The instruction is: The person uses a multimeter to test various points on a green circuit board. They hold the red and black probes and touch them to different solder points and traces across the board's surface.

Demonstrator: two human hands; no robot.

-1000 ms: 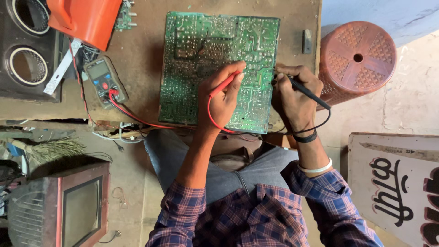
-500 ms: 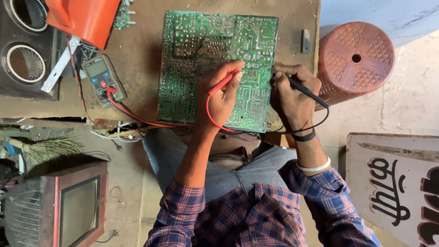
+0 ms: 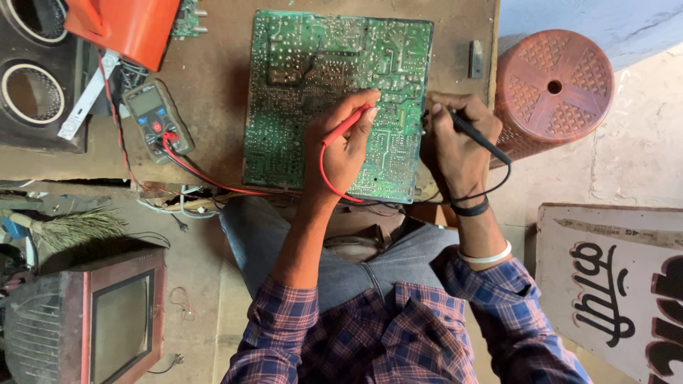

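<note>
The left hand (image 3: 346,146) is pinching the red probe (image 3: 347,124) in closed fingers, its tip slanting up-right onto the green circuit board (image 3: 313,71) lying on the table (image 3: 213,78) — the right hand (image 3: 455,142) is gripping the black probe (image 3: 473,134), tip pointing up-left at the board's right edge.

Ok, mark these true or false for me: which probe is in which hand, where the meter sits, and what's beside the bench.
1. The left hand holds the red probe on the green circuit board. True.
2. The right hand is empty. False: it holds the black probe at the board's right edge.
3. The multimeter lies on the board. False: it lies on the table, left of the board.
4. A brown plastic stool stands right of the table. True.
</note>
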